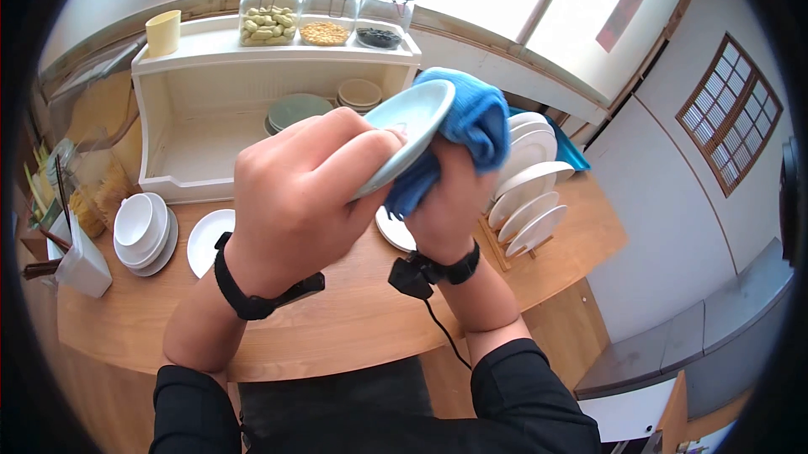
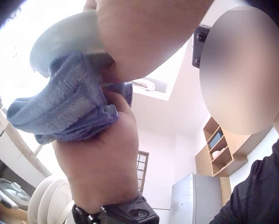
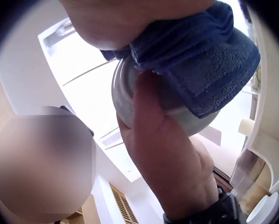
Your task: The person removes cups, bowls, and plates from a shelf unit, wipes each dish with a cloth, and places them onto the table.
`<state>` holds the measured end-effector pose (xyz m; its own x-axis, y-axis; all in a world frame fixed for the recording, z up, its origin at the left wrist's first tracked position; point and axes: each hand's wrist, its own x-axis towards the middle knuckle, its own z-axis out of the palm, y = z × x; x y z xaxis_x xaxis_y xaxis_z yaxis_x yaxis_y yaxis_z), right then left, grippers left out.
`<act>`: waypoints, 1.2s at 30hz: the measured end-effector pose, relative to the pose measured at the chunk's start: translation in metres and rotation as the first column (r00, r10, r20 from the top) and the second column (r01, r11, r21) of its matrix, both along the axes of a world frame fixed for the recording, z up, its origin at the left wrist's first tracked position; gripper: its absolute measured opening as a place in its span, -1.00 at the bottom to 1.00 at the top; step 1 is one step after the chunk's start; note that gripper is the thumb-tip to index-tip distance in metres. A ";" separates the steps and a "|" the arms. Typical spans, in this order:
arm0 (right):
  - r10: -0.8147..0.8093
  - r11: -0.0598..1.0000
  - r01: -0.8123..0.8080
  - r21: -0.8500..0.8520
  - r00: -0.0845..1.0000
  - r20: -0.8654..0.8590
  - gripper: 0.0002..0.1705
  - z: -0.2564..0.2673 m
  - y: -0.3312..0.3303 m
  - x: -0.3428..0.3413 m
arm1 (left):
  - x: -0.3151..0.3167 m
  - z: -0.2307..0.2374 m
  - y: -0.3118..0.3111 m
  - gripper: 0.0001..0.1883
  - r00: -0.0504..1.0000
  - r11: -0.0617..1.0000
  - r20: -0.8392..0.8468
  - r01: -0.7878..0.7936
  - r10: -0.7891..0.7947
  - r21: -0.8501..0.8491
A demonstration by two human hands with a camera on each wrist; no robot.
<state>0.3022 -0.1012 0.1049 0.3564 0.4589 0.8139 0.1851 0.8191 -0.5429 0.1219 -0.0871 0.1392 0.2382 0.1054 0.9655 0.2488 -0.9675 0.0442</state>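
A small pale blue-green plate [image 1: 414, 122] is raised above the table, tilted on edge. My left hand [image 1: 307, 185] grips it by the near side, its thumb lying over the underside [image 3: 149, 100]. In my right hand [image 1: 454, 201] is a bunched blue towel [image 1: 480, 113], pressed against the plate's far right edge. The left wrist view shows the towel [image 2: 65, 105] overlapping the lower part of the plate [image 2: 67, 37]. Folds of cloth hide part of the right fingers.
White plates stand in a wooden rack [image 1: 505, 252] at the right. Stacked white bowls [image 1: 139, 223] and a white plate [image 1: 206, 239] sit on the table [image 1: 337, 319] at the left. Behind, a white shelf [image 1: 189, 138] holds green dishes [image 1: 299, 109], with glass jars [image 1: 269, 12] on top.
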 end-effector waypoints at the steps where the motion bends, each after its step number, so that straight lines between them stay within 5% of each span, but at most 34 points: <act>1: 0.073 0.997 -0.072 0.018 0.994 -0.085 -0.63 -0.001 0.000 0.004 | 0.000 0.001 -0.002 -0.84 1.000 1.000 0.003 0.004 -0.004 -0.003; 3: 0.049 0.996 -0.047 0.069 0.999 -0.016 -0.60 -0.002 0.001 0.006 | -0.002 0.000 -0.004 -0.83 1.000 1.000 0.009 0.004 -0.004 -0.021; 5: -0.367 0.881 0.253 0.400 0.899 0.239 -0.58 0.001 0.009 0.011 | -0.002 -0.003 -0.006 -0.80 1.000 0.999 -0.016 -0.002 0.001 -0.045; 7: -0.301 0.904 0.215 0.369 0.933 0.195 -0.62 0.000 0.012 0.008 | -0.002 -0.002 -0.003 -0.80 0.999 1.000 0.021 0.028 -0.028 0.014; 9: -0.255 0.964 0.225 0.144 0.933 0.253 -0.64 0.006 0.008 0.001 | -0.001 -0.001 0.001 -0.80 0.997 0.995 0.047 0.059 -0.062 0.079; 11: -0.104 0.994 0.101 0.032 0.987 0.124 -0.61 0.008 0.004 -0.004 | 0.002 -0.002 0.006 -0.81 0.986 0.982 0.131 0.083 -0.106 0.169; 13: 0.193 0.979 -0.198 -0.044 0.977 -0.087 -0.58 0.000 0.005 0.004 | 0.004 -0.006 0.017 -0.82 0.989 0.982 0.105 0.088 -0.107 0.170; 15: 0.082 0.996 -0.084 -0.011 0.992 -0.099 -0.59 0.002 0.004 0.002 | 0.007 -0.007 0.025 -0.83 0.993 0.995 0.098 0.059 -0.067 0.086; 17: -0.118 0.976 0.072 0.206 0.969 0.219 -0.60 0.008 0.002 0.006 | 0.003 -0.005 0.020 -0.82 0.998 0.996 0.026 0.046 -0.048 0.081; 19: -0.093 0.968 0.045 0.249 0.978 0.184 -0.60 0.009 0.007 0.008 | 0.004 -0.005 0.017 -0.82 0.992 0.988 0.073 0.089 -0.099 0.124; 21: 0.140 0.988 -0.143 -0.052 0.989 -0.045 -0.61 0.010 0.012 0.015 | 0.004 -0.009 0.018 -0.76 0.987 0.988 0.100 0.113 -0.123 0.101; 22: 0.178 0.971 -0.180 -0.159 0.984 -0.025 -0.65 0.016 0.014 0.019 | 0.006 -0.010 0.020 -0.73 0.965 0.983 0.215 0.123 -0.151 0.140; 23: 0.174 0.975 -0.176 -0.137 0.984 -0.031 -0.65 0.018 0.015 0.021 | 0.008 -0.012 0.022 -0.69 0.928 0.975 0.324 0.132 -0.186 0.180; 25: 0.385 0.855 -0.446 -0.263 0.888 -0.251 -0.64 0.016 0.017 0.022 | 0.012 -0.026 0.020 -0.61 0.919 0.979 0.339 0.187 -0.202 0.076; 26: 0.589 0.747 -0.652 -0.131 0.741 -0.323 -0.47 0.010 0.016 0.022 | 0.018 -0.025 0.015 -0.59 0.815 0.930 0.520 0.354 -0.255 -0.099; 27: 0.597 0.744 -0.659 -0.113 0.731 -0.330 -0.47 0.009 0.016 0.022 | 0.023 -0.028 0.011 -0.56 0.672 0.814 0.702 0.530 -0.233 -0.237; 28: 0.568 0.791 -0.600 -0.116 0.792 -0.224 -0.38 0.009 0.016 0.020 | 0.023 -0.033 0.009 -0.52 0.641 0.745 0.709 0.618 -0.294 -0.250; 32: 0.454 0.876 -0.463 -0.138 0.886 -0.094 -0.28 0.020 0.013 0.029 | 0.012 -0.023 0.011 -0.47 0.828 0.731 0.516 0.491 -0.222 -0.474; 35: 0.396 0.909 -0.396 -0.126 0.918 -0.026 -0.36 0.032 0.006 0.039 | 0.018 -0.005 0.023 -0.52 0.757 0.689 0.566 0.600 -0.325 -0.406; 36: 0.294 0.947 -0.268 -0.176 0.944 0.147 -0.38 0.035 0.004 0.049 | 0.018 0.002 0.024 -0.60 0.755 0.694 0.563 0.604 -0.338 -0.393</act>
<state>0.3509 -0.0971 0.1401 0.0585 0.6430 0.7636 0.0590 0.7614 -0.6456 0.1403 -0.0633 0.1409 -0.0053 0.6071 0.7946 -0.4076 -0.7269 0.5527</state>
